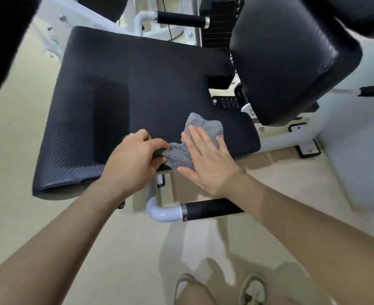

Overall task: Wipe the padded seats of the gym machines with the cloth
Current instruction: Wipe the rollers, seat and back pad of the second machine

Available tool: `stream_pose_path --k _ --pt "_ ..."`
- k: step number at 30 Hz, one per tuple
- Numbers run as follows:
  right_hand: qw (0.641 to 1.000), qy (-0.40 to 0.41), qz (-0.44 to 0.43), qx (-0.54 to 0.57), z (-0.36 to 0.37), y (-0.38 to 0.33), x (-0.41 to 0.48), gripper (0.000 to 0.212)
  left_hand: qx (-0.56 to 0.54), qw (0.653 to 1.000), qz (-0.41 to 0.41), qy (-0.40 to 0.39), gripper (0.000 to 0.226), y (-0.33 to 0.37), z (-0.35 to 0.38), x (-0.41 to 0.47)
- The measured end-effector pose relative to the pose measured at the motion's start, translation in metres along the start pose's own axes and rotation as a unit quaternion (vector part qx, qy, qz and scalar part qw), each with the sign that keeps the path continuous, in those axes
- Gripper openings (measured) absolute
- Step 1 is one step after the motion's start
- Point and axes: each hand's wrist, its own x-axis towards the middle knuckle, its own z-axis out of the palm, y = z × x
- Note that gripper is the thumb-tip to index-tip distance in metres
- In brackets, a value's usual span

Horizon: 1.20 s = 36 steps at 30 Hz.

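A black padded seat (124,89) of a gym machine fills the middle of the view. A grey terry cloth (206,126) lies on its near right corner. My right hand (206,157) lies flat on the cloth with straight fingers, pressing it onto the pad. My left hand (135,159) pinches the cloth's left corner between thumb and curled fingers at the seat's front edge. Part of the cloth is hidden under my right palm.
A large black roller pad (291,56) hangs over the seat's right side. A white tube with a black grip handle (210,209) juts out below the seat's front edge. Another black grip (181,19) is at the back. White frame bars (280,139) run right over the beige floor.
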Motion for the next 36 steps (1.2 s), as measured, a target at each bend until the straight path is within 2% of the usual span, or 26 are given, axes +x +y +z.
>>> stream_pose_path --k 4,6,8,10,12,13,14,15,16,17,18,19,21,22,27,31,34,36 --pt "1.0 -0.02 -0.003 0.024 -0.02 -0.002 -0.005 0.072 -0.032 0.994 -0.096 -0.043 0.02 0.0 -0.021 -0.013" --pt "0.992 -0.016 0.025 0.123 -0.032 0.012 -0.01 0.054 -0.112 0.975 -0.182 -0.054 0.012 0.001 -0.032 -0.01" --pt "0.954 0.049 0.102 0.277 -0.045 0.022 -0.016 0.026 -0.213 0.942 -0.261 -0.013 0.014 0.004 -0.042 -0.001" --pt "0.911 0.13 0.152 0.36 -0.059 0.024 -0.014 0.007 -0.269 0.909 -0.317 0.035 0.018 0.013 -0.048 0.013" --pt "0.898 0.22 0.146 0.353 -0.073 0.017 -0.008 0.004 -0.25 0.902 -0.343 0.086 0.024 0.023 -0.051 0.028" --pt "0.894 0.25 0.136 0.345 -0.08 0.013 -0.004 0.008 -0.204 0.91 -0.341 0.115 0.029 0.027 -0.053 0.036" --pt "0.902 0.247 0.123 0.333 -0.082 0.01 0.0 0.017 -0.141 0.926 -0.32 0.142 0.034 0.031 -0.055 0.044" --pt "0.923 0.198 0.108 0.311 -0.079 0.007 0.003 0.03 -0.072 0.946 -0.273 0.16 0.038 0.033 -0.055 0.05" --pt "0.952 0.096 0.097 0.275 -0.075 0.005 0.005 0.045 -0.013 0.966 -0.208 0.155 0.04 0.034 -0.051 0.055" --pt "0.968 -0.031 0.093 0.23 -0.069 0.004 0.007 0.057 0.031 0.982 -0.142 0.118 0.04 0.035 -0.045 0.059" --pt "0.97 -0.129 0.086 0.187 -0.065 0.005 0.008 0.065 0.057 0.993 -0.091 0.045 0.041 0.036 -0.037 0.06" --pt "0.966 -0.181 0.079 0.165 -0.063 0.007 0.009 0.068 0.071 0.994 -0.068 -0.043 0.043 0.038 -0.027 0.059" --pt "0.963 -0.19 0.076 0.177 -0.065 0.015 0.014 0.068 0.068 0.979 -0.089 -0.172 0.05 0.038 -0.013 0.055" --pt "0.959 -0.187 0.077 0.197 -0.069 0.017 0.018 0.066 0.063 0.974 -0.1 -0.194 0.052 0.036 -0.01 0.055" --pt "0.932 -0.192 0.12 0.282 -0.096 0.024 0.022 0.058 0.023 0.971 -0.115 -0.211 0.05 0.035 -0.033 0.07" --pt "0.906 -0.15 0.176 0.355 -0.116 0.034 0.014 0.055 0.042 0.963 -0.16 -0.212 0.04 0.032 -0.053 0.071" --pt "0.895 -0.194 0.194 0.353 -0.12 0.027 0.019 0.058 0.077 0.955 -0.159 -0.238 0.036 0.032 -0.056 0.068" --pt "0.884 -0.244 0.22 0.334 -0.115 0.021 0.025 0.052 0.051 0.949 -0.165 -0.265 0.033 0.032 -0.06 0.075"
